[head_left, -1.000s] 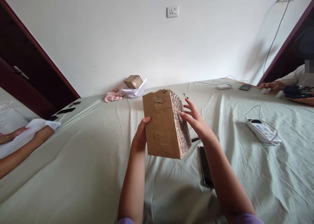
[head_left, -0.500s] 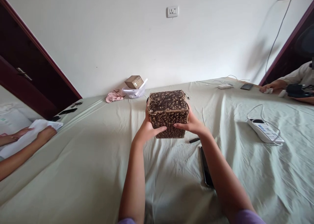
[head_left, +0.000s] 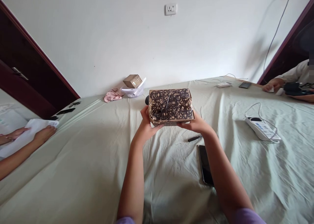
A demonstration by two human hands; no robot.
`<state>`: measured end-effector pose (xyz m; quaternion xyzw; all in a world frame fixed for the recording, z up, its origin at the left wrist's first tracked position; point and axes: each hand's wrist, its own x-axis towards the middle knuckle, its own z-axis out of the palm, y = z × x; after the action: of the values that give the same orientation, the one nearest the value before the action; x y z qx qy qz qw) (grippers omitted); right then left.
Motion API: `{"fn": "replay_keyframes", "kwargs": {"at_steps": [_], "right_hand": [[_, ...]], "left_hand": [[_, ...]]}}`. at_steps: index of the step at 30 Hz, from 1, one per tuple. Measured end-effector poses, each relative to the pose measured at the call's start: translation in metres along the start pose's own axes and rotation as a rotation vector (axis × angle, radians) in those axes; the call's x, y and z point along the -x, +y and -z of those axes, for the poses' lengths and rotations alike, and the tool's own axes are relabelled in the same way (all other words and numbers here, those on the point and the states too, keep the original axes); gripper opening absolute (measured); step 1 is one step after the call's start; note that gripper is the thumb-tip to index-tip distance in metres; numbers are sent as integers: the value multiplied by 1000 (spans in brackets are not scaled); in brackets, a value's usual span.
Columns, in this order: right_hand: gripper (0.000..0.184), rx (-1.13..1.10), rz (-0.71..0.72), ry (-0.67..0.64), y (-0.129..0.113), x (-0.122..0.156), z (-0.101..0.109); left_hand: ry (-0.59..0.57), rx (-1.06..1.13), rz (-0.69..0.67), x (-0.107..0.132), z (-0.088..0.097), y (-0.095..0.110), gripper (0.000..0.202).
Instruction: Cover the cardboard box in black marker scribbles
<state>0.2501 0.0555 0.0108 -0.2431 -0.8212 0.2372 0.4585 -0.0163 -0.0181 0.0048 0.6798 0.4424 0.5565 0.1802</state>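
Between my two hands is a cardboard box [head_left: 170, 105] scribbled over with dark looping lines, its broad face tilted up toward me. My left hand [head_left: 146, 127] grips its left side, thumb along the lower edge. On the opposite side, my right hand [head_left: 196, 122] holds it the same way; the far fingers of both are hidden behind the box. A round dark thing [head_left: 147, 100] shows at the box's left edge; I cannot make out what it is. Below the right hand lie a black pen-like stick [head_left: 194, 138] and a dark phone [head_left: 205, 165] on the cloth.
A pale green cloth [head_left: 98, 158] covers the surface. By the wall are a pink cloth [head_left: 113, 95] and a plastic tub [head_left: 133, 92] bearing a small carton [head_left: 132, 81]. A power strip [head_left: 263, 129] lies right. Other people's hands are at left [head_left: 45, 134] and far right [head_left: 274, 84].
The box has been tipped in my hands, so its broad scribbled face shows more and its near side is mostly out of sight. Both hands keep their grip.
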Motion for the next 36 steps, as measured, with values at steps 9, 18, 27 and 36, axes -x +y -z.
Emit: {"fn": "replay_keyframes", "kwargs": {"at_steps": [9,18,27,36], "right_hand": [[112,-9,-7,-10,-17,-2,3],[115,-27,-4,-26,-24,-2,7],[128,-3,-37,-40,-26,0,10],[125,-3,-34,-42,-29,0,11]], "left_hand": [[77,-70,48,2,-2,-2,103],[120,-63,23,0,-4,-7,107],[137,-78,24,2,-2,-7,107],[104,-168,-66,3,0,-9,99]]}}
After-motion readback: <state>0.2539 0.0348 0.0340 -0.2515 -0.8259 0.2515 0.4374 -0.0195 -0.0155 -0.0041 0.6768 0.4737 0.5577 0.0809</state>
